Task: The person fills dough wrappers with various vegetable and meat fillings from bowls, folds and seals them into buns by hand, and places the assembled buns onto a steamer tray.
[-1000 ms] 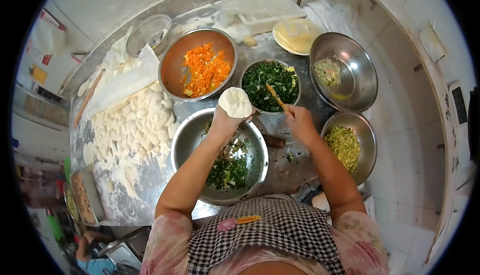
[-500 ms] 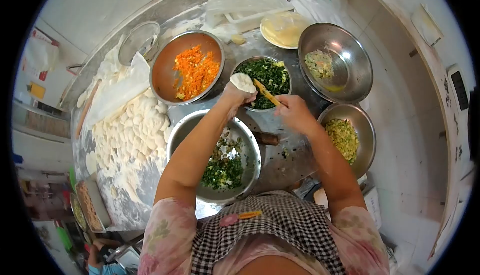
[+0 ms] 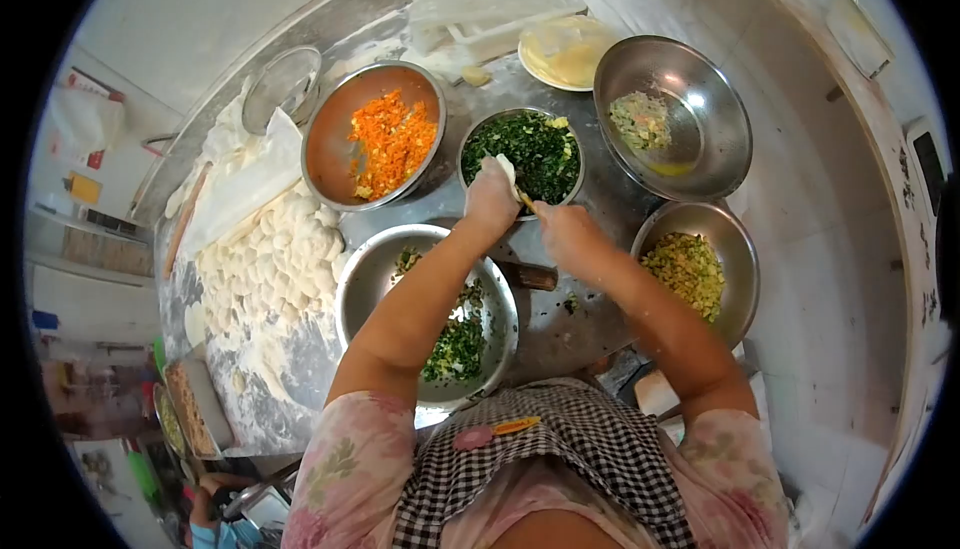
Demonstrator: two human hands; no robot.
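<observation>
My left hand is closed around a pale dough wrapper, at the near edge of a metal bowl of chopped dark greens. In my right hand is a narrow yellow stick, gripped near its end. Its far tip meets the wrapper, and my left fingers partly hide where they touch. Below my left forearm sits a wide metal bowl with a mix of chopped greens.
A bowl of shredded orange filling stands at left. Two metal bowls with pale and yellow-green filling stand at right. Many shaped dough pieces cover the floured left side. A wooden handle lies between the bowls.
My left hand has turned, tipping the wrapper from face-up to edge-on. My right hand has moved slightly left and down, bringing the stick's tip to the wrapper. The view has shifted slightly.
</observation>
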